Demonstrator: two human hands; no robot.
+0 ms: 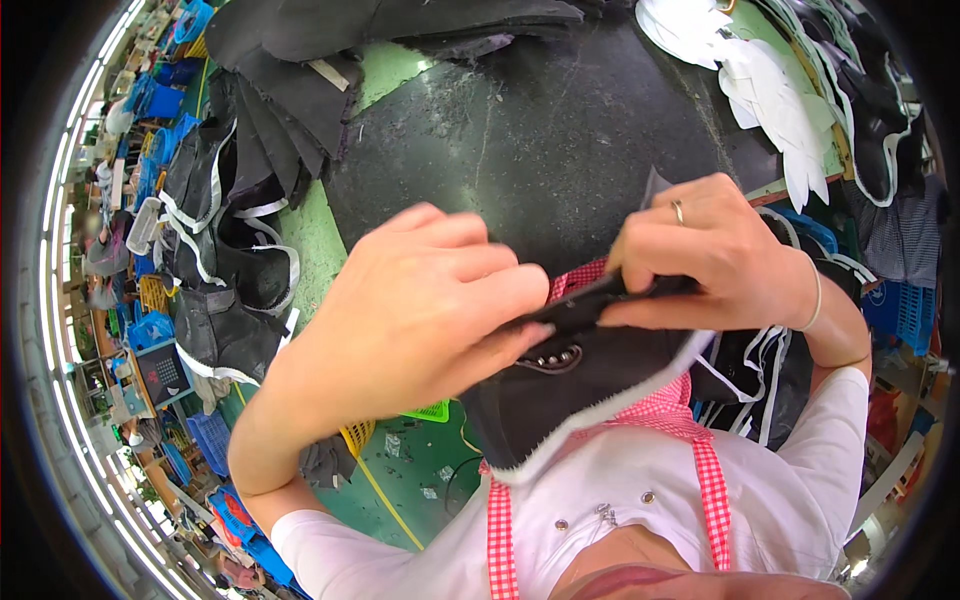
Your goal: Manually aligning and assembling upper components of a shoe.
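Note:
My left hand [430, 305] and my right hand [705, 255] hold a black piece of material [530, 410] between them, in front of my chest. It has a fuzzy white edge [590, 425] along its lower side and a small row of shiny metal beads or eyelets [557, 357] near my left fingertips. Both hands pinch its folded upper edge [590, 302], thumbs below and fingers curled above. A dark pointed tip [653, 185] sticks up beside my right fingers. Part of the piece is hidden by my hands.
A scuffed dark board [520, 140] lies beyond my hands. Stacked dark cut pieces [285, 110] are at the far left, white cut pieces [765, 100] at the far right. Black pieces with white edging [215, 250] hang at the left. Below are a yellow basket [357, 437] and green floor [415, 490].

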